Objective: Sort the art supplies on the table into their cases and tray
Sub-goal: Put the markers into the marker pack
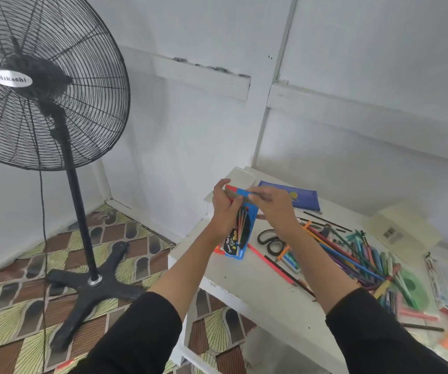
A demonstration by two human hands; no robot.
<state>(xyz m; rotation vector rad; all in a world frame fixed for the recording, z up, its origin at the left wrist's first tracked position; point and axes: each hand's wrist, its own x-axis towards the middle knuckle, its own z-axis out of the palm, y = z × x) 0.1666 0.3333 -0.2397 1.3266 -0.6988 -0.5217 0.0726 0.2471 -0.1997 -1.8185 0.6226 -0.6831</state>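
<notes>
Nearest me on the worktop [244, 287], the loose coloured pencils [352, 257] lie heaped to my right, with the scissors [270, 240] just beyond. Above the worktop's left end, my left grip [224, 211] is wrapped round the blue pencil box [240, 238], which is tilted. My right grip [274, 205] pinches its top end, seemingly the flap. I judge I'm opening this case to fill it. Next, the flap must be clear and the pencils gathered parallel. Farther back lie the blue pouch [298, 197] and white tray [241, 176].
</notes>
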